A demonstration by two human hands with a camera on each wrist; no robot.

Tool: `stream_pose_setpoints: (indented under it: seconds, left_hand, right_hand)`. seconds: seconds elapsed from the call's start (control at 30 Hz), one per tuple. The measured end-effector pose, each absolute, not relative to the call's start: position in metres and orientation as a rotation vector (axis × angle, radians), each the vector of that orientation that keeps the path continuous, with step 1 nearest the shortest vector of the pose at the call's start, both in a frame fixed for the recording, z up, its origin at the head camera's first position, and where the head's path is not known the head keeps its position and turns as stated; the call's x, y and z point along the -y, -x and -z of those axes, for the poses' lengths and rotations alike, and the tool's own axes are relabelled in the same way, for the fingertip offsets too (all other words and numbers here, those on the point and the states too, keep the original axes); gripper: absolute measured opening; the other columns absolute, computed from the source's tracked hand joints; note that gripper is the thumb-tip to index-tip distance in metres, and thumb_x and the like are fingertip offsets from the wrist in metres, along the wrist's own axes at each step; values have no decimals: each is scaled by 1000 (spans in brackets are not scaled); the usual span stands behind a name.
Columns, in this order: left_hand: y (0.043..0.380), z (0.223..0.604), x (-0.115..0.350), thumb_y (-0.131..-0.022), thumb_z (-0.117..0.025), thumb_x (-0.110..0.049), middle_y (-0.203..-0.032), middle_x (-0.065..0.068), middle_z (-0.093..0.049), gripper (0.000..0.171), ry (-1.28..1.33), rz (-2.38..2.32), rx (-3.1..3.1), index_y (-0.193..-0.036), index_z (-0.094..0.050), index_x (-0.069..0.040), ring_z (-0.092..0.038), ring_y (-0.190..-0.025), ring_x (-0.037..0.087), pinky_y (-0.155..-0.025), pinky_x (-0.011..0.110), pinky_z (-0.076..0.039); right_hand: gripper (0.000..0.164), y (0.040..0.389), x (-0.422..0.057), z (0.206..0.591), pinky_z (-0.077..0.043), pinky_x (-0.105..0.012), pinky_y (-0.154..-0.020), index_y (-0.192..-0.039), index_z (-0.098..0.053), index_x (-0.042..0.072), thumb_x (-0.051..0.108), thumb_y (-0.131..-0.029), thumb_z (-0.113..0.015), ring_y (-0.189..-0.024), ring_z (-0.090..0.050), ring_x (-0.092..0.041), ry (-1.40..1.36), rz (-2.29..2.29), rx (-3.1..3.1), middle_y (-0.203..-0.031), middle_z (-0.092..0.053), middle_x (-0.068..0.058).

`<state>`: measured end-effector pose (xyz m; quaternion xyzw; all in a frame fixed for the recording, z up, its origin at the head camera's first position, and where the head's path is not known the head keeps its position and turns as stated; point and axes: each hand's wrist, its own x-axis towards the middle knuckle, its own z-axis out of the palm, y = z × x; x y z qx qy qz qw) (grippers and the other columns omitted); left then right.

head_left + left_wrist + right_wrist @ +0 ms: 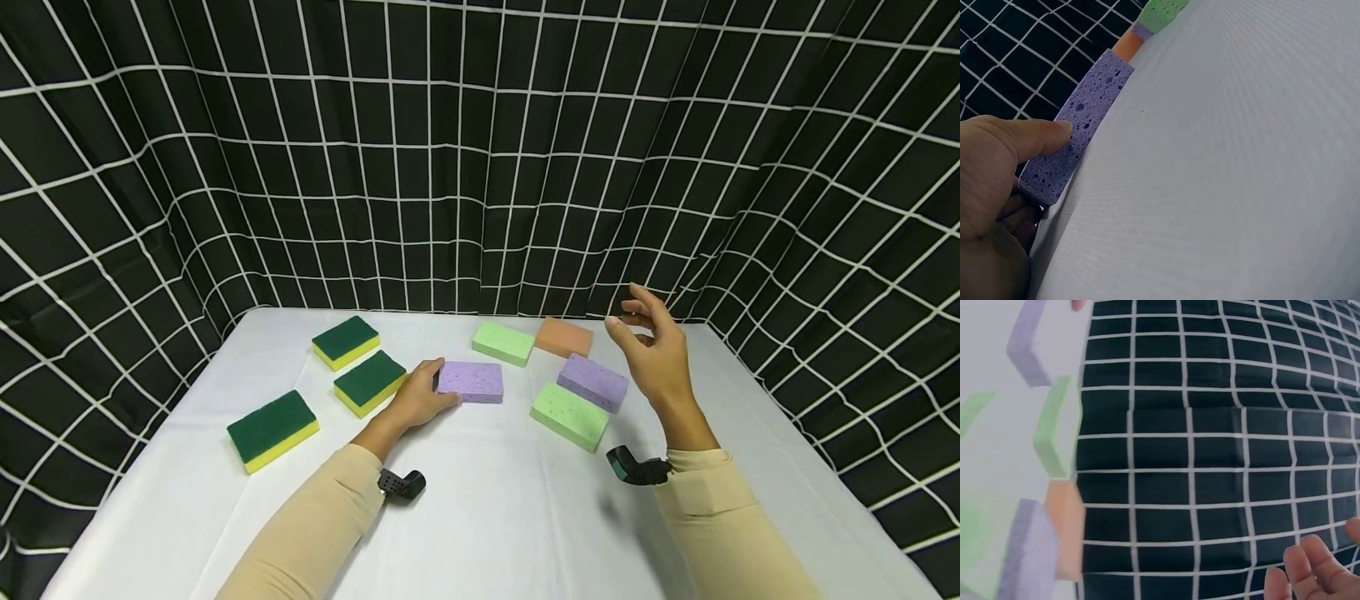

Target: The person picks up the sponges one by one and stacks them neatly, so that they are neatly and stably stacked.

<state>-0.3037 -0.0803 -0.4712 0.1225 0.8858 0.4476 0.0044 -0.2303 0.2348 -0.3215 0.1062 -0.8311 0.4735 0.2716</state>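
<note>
My left hand [422, 396] grips the left end of a light purple sponge [471, 381] lying on the white table. In the left wrist view the thumb [1047, 136] presses the long side of this porous sponge [1088, 106], and the other fingers are partly hidden behind its end. Raised above the table at the right, my right hand [656, 354] holds nothing, its fingers loosely bent and apart from the thumb. Nearest to it are a second purple sponge [592, 382], a green sponge [571, 416] touching that one, and an orange sponge [564, 337].
Another light green sponge [503, 343] lies near the back edge, beside the orange one. Several yellow sponges with dark green scouring tops, such as the front one [273, 429], lie on the left of the white-covered table [480, 517]. A black gridded curtain [450, 167] encloses the back and sides.
</note>
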Motion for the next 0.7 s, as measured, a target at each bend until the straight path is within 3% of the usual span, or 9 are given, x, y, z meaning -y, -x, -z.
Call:
stream_pose_setpoints:
  seconds: [0.27,0.53,0.7]
  left_hand:
    - [305,470,82,-84,-77,-21,-145,22,-39,79,-383,-1376,-2795,-145,-35,6,-33,-135,35,-110,43,-25]
    - [305,472,82,-84,-78,-22,-146,21,-38,79,-377,-1398,-2766,-145,-36,5,-32,-136,35,-110,43,-25]
    - [305,473,81,-84,-78,-21,-145,21,-39,79,-378,-1400,-2780,-145,-36,5,-33,-135,35,-110,43,-25]
  right_hand:
    - [62,230,-246,351,-39,-40,-89,-150,-36,17,26,-95,-62,-119,-47,-33,-234,-1319,2323,-133,-49,-17]
    - [72,228,-257,375,-39,-61,-93,-152,-31,17,39,-93,-64,-124,-42,-43,-219,-1315,2588,-139,-43,-22]
    - [77,228,-263,390,-40,-62,-91,-152,-31,17,44,-90,-66,-124,-41,-42,-216,-1282,2756,-139,-43,-23]
